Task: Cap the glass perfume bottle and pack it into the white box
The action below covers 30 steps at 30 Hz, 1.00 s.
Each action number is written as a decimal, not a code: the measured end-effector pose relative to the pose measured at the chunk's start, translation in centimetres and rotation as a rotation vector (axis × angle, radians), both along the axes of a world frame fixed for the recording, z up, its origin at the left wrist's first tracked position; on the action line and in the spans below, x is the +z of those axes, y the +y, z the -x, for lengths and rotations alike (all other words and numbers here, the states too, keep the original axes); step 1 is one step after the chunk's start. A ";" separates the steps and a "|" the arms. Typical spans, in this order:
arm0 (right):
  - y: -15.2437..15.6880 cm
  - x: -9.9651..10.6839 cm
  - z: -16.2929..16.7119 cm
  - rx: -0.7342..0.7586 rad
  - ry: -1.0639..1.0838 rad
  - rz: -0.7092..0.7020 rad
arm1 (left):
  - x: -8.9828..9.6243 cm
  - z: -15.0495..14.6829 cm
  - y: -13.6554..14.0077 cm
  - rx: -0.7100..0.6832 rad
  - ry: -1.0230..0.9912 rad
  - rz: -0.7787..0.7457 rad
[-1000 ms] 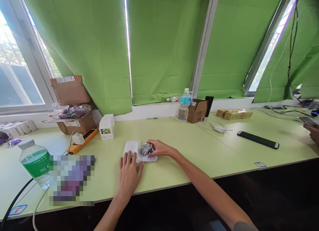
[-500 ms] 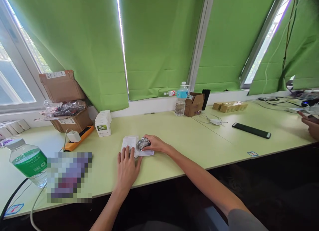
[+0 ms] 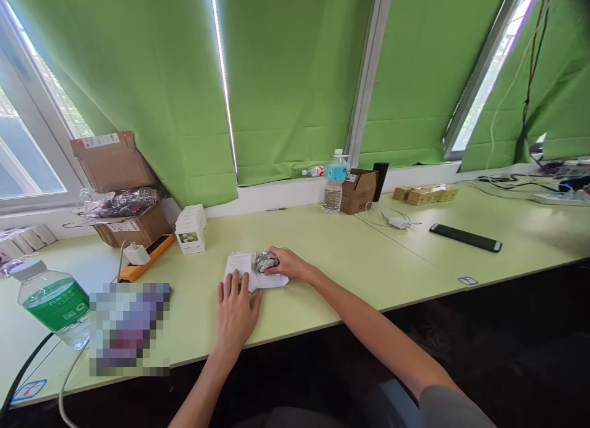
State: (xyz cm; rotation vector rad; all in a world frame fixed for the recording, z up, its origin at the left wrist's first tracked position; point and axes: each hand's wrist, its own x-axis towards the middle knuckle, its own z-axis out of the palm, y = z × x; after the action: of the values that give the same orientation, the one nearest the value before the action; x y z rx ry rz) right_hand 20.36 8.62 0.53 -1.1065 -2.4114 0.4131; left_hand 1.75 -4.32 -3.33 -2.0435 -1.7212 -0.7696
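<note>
My right hand (image 3: 289, 263) grips a small round bundle (image 3: 266, 262), dark and silvery, with a shiny crinkled surface; its kind is not clear. The bundle rests at the right part of a white opened-out paper or flat carton (image 3: 240, 263) with fine print on it. On the lower left of this paper lies my left hand (image 3: 237, 308), palm down with fingers stretched and slightly spread. Its fingertips cover a portion of the paper.
Left on the table (image 3: 318, 280) stand small white boxes (image 3: 190, 231), an orange power strip (image 3: 152, 256), an open carton (image 3: 133, 225) and a green-labelled bottle (image 3: 58, 305). Behind are a blue-labelled bottle (image 3: 334, 182) and a brown box (image 3: 358, 192). A black phone-like slab (image 3: 465, 238) lies right.
The bundle and my right hand have barely shifted. My left hand stays in place. Another person's hand at the far right edge has left the view.
</note>
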 end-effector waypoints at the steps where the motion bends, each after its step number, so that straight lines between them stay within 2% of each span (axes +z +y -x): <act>1: 0.2 -0.1 0.0 -0.016 0.002 -0.004 | 0.0 0.0 0.0 0.002 0.003 0.002; 15: 1.3 -0.5 0.1 -0.185 -0.015 -0.061 | -0.2 0.0 0.1 0.011 0.025 0.005; 30: 3.3 -0.5 -1.1 -0.379 -0.033 -0.070 | 0.3 -0.3 -0.2 0.001 0.032 0.084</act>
State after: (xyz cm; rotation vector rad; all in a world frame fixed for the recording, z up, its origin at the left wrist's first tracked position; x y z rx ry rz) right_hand 21.51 11.94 0.01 -1.5060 -2.1563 0.1831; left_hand 2.00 -4.51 -3.01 -2.0980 -1.7643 -0.6714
